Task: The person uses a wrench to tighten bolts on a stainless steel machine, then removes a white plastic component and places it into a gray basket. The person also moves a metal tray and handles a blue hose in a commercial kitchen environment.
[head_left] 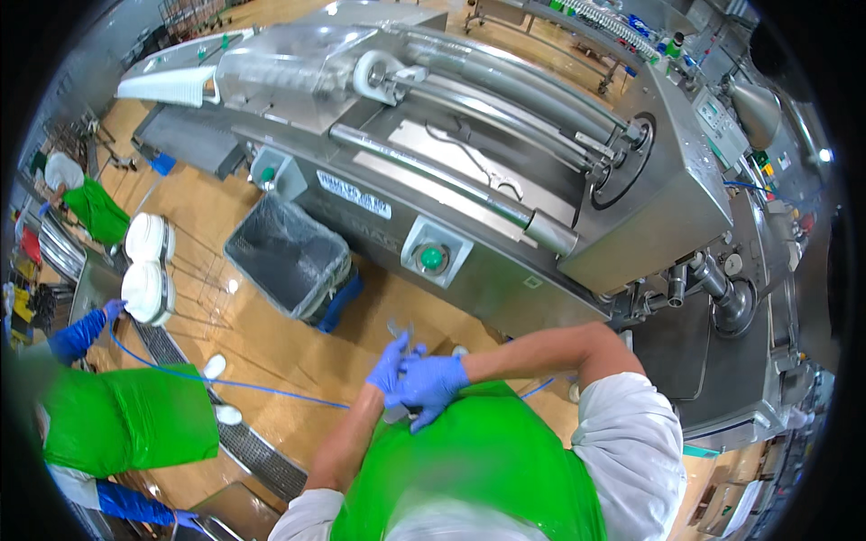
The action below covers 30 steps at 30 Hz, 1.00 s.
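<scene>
Crossing gloved R hand over L hand, w/ fingers part-bent on each; can't tell how firm or on what. Showing sm. grey item just below R hand, kind unclear. Prob. mid-job, not visibly finished. Beyond, w/ lined grey bin before steel roller machine.

The gloves are violet-blue, the apron bright green, the floor tan.

hands: violet-blue gloves | apron: bright green, glossy | sleeves: white, short, creased
</scene>
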{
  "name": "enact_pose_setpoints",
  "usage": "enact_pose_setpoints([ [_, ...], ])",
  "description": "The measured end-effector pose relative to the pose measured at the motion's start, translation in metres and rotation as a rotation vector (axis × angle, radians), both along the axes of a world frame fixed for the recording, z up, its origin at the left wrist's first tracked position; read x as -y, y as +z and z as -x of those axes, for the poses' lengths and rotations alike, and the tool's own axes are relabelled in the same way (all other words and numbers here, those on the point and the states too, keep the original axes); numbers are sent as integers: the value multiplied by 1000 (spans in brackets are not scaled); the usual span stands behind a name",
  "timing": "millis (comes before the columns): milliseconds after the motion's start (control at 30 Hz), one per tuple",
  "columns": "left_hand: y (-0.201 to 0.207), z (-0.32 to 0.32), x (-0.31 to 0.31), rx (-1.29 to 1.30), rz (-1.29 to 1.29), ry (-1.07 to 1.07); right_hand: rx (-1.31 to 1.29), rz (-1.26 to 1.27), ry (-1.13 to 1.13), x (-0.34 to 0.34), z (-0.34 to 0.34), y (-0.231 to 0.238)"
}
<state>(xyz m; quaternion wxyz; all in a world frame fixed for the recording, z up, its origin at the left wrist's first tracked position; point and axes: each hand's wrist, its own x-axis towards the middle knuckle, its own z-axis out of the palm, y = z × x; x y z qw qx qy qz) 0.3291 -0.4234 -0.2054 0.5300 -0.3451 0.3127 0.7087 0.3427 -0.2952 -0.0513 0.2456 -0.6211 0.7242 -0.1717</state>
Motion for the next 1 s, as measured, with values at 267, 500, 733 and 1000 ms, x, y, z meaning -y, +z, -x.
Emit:
enact_pose_setpoints([
  [267, 52, 64, 12, -571, 20, 641, 825, 422, -1051, -45, 20, -20],
  [500, 122, 70, -45, -699, -49, 709, 1128, 699, -1162, -61, 12, -39],
  [733, 85, 31, -69, -701, -213, 416, 1040, 469, -1000, -97, -14, -42],
  [1000, 87, 6, -86, -929, 372, 419, 1401, 654, -1229, -113, -8, -41],
])
